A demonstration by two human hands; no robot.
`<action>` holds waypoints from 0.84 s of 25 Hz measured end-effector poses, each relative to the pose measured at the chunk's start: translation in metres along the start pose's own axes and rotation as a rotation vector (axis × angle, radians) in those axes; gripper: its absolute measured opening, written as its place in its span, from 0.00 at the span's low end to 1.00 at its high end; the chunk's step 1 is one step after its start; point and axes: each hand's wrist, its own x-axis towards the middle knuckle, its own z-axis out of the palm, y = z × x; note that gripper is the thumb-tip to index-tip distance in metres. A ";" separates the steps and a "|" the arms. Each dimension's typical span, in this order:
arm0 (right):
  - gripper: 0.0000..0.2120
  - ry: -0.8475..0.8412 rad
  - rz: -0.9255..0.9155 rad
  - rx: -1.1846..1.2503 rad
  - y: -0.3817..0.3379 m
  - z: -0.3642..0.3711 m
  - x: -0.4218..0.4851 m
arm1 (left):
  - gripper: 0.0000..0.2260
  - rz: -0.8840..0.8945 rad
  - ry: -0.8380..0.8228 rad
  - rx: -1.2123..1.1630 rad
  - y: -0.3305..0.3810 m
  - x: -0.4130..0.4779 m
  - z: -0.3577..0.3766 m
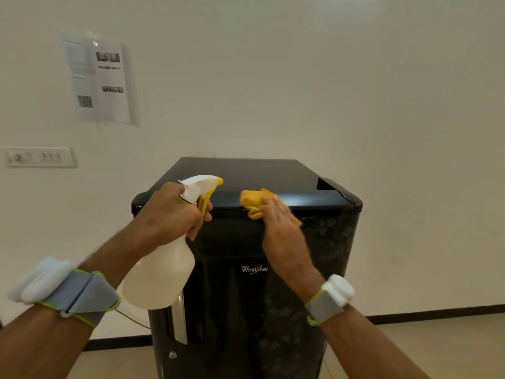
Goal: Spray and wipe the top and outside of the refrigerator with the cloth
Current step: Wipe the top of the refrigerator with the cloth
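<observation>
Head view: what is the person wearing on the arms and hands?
Nothing on the left hand or right hand: no gloves, and no sleeves show. Each wrist carries a grey strap edged in yellow-green, the left strap and right strap, each bearing a rounded white pod: left pod, right pod.

The refrigerator [246, 173] stands on the floor [437, 346], just before the wall [328, 77]. The cloth [252, 203] lies on the front edge of the refrigerator's top, near its middle, under the right hand [278, 222]. The left hand [169, 212] holds the spray bottle [161, 274] before the refrigerator's front left corner. Printed sheets [101, 80] hang on the wall above and left of the refrigerator; a switch plate [39, 157] sits lower, farther left.
</observation>
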 end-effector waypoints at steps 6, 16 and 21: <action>0.10 -0.066 0.319 0.086 -0.068 0.030 0.077 | 0.14 -0.099 0.185 -0.033 -0.012 0.007 -0.030; 0.16 -0.075 0.179 0.118 -0.126 0.076 0.068 | 0.13 -0.161 0.290 0.014 -0.026 -0.011 -0.067; 0.12 -0.162 -0.263 0.249 -0.169 0.106 0.090 | 0.12 -0.193 0.331 0.049 -0.019 -0.022 -0.077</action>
